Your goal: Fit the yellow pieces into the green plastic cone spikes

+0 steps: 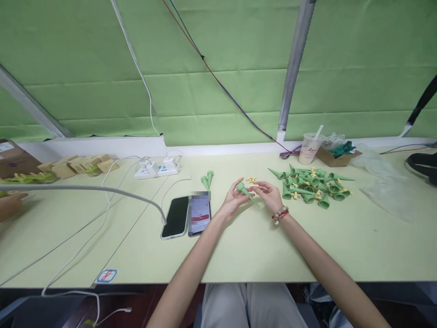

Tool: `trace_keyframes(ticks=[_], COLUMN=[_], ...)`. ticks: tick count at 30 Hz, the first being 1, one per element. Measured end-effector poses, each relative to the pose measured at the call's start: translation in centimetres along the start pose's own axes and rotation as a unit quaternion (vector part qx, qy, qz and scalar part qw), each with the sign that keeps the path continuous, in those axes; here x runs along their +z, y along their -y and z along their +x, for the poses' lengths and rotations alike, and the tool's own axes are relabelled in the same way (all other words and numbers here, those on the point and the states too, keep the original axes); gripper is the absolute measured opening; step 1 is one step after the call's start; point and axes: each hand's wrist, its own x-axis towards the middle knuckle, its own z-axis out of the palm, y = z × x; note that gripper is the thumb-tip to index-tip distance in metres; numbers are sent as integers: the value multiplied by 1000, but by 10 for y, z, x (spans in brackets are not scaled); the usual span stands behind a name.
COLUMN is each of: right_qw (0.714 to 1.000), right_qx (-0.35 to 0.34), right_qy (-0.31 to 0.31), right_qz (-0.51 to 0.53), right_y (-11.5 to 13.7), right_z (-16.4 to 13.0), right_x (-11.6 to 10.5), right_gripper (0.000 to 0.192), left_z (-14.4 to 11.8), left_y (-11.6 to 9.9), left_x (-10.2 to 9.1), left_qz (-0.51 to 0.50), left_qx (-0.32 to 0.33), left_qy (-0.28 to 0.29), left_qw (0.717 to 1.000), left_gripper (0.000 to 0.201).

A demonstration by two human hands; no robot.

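Observation:
A green plastic cone (pixel 241 187) lies across the fingers of my left hand (pixel 231 201), its wide end up and its tip pointing down to the right. My right hand (pixel 270 196) is pinched beside the cone; what its fingertips hold is too small to make out. Just beyond my hands lies a small heap of yellow pieces (pixel 251 179). To the right is a pile of similar green cones (pixel 309 187), several with yellow pieces on them. Two more green cones (pixel 207 179) lie to the left of my hands.
Two phones, a dark one (pixel 175 217) and a lit one (pixel 199 214), lie left of my hands. A power strip (pixel 157 170) with cables, a plastic cup (pixel 310 149), and a cardboard box (pixel 336 158) stand farther back. Another person's hand (pixel 12 205) is at far left.

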Motion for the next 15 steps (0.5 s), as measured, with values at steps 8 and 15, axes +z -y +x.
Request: trace_keyframes(ticks=[8, 15], right_qw=[987, 981], right_qx=[-79, -105], right_qy=[-25, -30], right_qz=[-139, -163], right_y=[5, 6], right_z=[-3, -7], right_x=[0, 0], right_gripper=[17, 13], left_z=[3, 1], left_y=[2, 2], left_x=[-9, -4], left_qz=[76, 150], left_qx=[23, 63], left_qy=[48, 49], left_qw=[996, 985], left_gripper=[61, 57])
